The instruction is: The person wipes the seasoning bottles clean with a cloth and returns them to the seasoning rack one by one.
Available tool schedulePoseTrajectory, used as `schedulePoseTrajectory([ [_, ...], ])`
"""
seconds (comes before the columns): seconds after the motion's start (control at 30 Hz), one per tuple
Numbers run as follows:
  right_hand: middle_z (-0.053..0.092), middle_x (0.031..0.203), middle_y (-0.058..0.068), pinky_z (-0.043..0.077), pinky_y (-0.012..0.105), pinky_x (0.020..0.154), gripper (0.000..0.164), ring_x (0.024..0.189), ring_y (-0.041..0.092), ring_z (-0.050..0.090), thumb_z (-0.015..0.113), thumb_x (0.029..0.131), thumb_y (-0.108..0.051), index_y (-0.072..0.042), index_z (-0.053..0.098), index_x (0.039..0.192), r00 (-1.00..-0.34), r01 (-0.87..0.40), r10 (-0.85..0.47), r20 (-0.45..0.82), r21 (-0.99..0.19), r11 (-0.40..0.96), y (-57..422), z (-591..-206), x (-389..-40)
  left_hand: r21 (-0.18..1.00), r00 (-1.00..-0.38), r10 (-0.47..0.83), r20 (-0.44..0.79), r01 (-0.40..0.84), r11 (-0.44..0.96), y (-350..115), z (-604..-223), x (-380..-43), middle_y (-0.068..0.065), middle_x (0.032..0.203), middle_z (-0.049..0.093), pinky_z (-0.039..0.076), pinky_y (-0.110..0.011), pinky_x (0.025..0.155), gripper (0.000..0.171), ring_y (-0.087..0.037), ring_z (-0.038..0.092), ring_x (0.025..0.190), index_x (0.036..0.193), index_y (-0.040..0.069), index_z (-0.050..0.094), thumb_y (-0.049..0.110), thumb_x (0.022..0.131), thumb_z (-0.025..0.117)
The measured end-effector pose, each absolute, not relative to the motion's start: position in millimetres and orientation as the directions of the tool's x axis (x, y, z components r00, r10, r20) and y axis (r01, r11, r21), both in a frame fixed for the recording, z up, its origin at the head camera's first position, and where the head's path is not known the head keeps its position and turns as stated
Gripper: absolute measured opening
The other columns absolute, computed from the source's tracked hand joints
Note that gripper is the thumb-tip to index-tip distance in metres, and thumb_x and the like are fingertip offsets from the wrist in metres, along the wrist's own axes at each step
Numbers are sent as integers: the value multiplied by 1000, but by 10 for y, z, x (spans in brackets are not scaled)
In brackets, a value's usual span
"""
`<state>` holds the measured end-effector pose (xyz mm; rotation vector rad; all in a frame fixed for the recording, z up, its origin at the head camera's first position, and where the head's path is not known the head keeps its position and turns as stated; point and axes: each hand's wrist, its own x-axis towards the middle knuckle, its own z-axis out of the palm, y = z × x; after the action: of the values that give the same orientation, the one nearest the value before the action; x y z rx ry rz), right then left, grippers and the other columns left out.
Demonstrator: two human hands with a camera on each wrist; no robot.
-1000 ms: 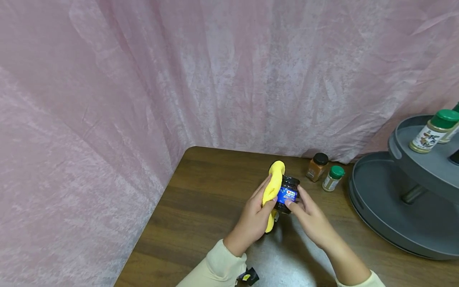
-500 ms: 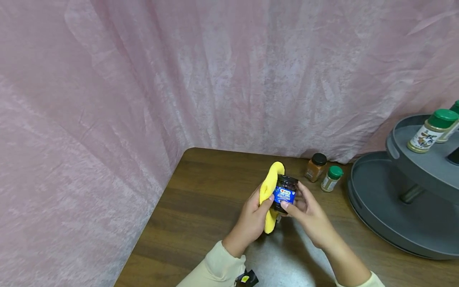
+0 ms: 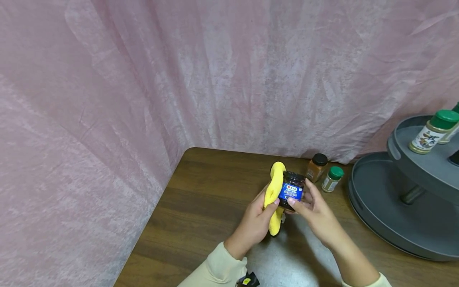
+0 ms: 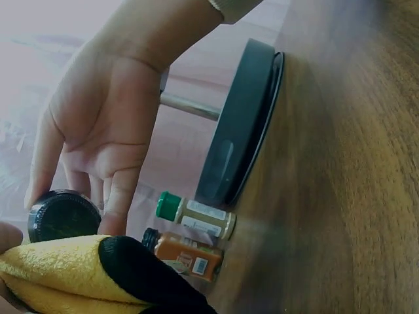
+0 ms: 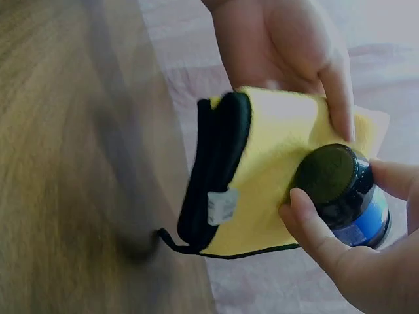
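Observation:
A folded yellow cloth (image 3: 274, 187) with black edging is in my left hand (image 3: 254, 220), the thumb in front and the fingers behind it. My right hand (image 3: 319, 219) grips a small dark glass jar (image 3: 291, 192) with a blue label, thumb on the label side. The cloth lies against the jar's left side, above the table. From the right wrist, one round end of the jar (image 5: 327, 173) faces the camera beside the cloth (image 5: 268, 176), whose white tag shows. In the left wrist view the cloth (image 4: 65, 271) covers part of the jar (image 4: 62, 219).
Behind the right hand stand a black-lidded orange spice bottle (image 3: 316, 168) and a green-lidded bottle (image 3: 332, 179). A grey two-tier round rack (image 3: 391, 207) fills the right side, with green-lidded bottles (image 3: 432, 133) on its upper tier. A pink curtain (image 3: 229, 79) hangs behind the table (image 3: 186, 207).
The jar and cloth shift slightly left, then back right. The jar now sits a little farther right and higher than half a second ago. Both hands keep their hold.

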<state>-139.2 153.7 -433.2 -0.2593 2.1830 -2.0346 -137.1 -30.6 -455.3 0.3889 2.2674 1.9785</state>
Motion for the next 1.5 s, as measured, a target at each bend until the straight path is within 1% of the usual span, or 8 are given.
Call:
schedulePoseTrajectory([
  [0.13,43,140,36,60,32,86,79,102,6,69,57,104,-15,-4,3,161,-983,-26,-182,21,-999,26,1600,-4331,-1427,972,-944,299,141,189,141,-293,-4562,-1349,14,162,35,47,-27,107,55,-15,54,135,156,31,36,22,105,53],
  [0.3,41,138,30,60,31,84,81,103,5,68,57,104,-16,-6,1,161,-991,-32,-133,33,-999,-11,1648,-4332,-1447,962,-924,343,168,230,149,-283,-4564,-1327,16,163,32,45,-27,109,55,-14,49,140,156,33,36,20,105,54],
  [0.43,38,134,26,60,30,85,86,102,5,69,59,103,-15,-9,-4,162,-991,-20,-133,22,-1000,-16,1647,-4335,-1451,962,-927,332,177,234,140,-261,-4570,-1327,12,163,35,44,-30,111,55,-15,49,139,156,29,36,19,105,53],
  [0.6,40,135,29,61,36,84,82,101,7,69,60,101,-10,-11,6,162,-988,-42,-151,42,-999,-2,1583,-4358,-1447,969,-942,281,185,223,111,-260,-4571,-1337,9,162,37,44,-30,111,55,-16,48,140,156,25,37,18,104,54],
  [0.8,46,141,38,60,30,86,80,104,3,66,59,102,-12,-16,7,163,-979,-55,-199,41,-996,66,1503,-4370,-1395,981,-958,234,164,183,63,-305,-4544,-1371,11,162,36,45,-32,111,56,-17,48,140,157,30,34,19,105,52],
  [0.97,52,134,39,60,34,85,77,103,5,68,58,102,-8,-18,12,163,-976,-67,-213,52,-995,67,1449,-4361,-1364,984,-969,195,151,166,65,-337,-4531,-1393,10,159,41,46,-33,110,56,-17,52,135,157,31,35,18,105,52],
  [1.23,51,136,31,57,23,85,83,103,5,66,63,100,-14,-28,10,163,-989,-20,-151,1,-992,124,1444,-4348,-1349,982,-964,223,144,167,86,-342,-4513,-1377,9,160,40,46,-34,111,56,-17,51,137,157,31,35,20,105,52],
  [1.5,45,139,28,60,27,83,82,102,2,68,60,101,-10,-20,7,163,-998,-36,-52,37,-999,-29,1476,-4344,-1384,975,-944,283,170,202,90,-311,-4529,-1365,9,162,37,49,-26,105,56,-17,57,130,157,27,36,19,104,54],
])
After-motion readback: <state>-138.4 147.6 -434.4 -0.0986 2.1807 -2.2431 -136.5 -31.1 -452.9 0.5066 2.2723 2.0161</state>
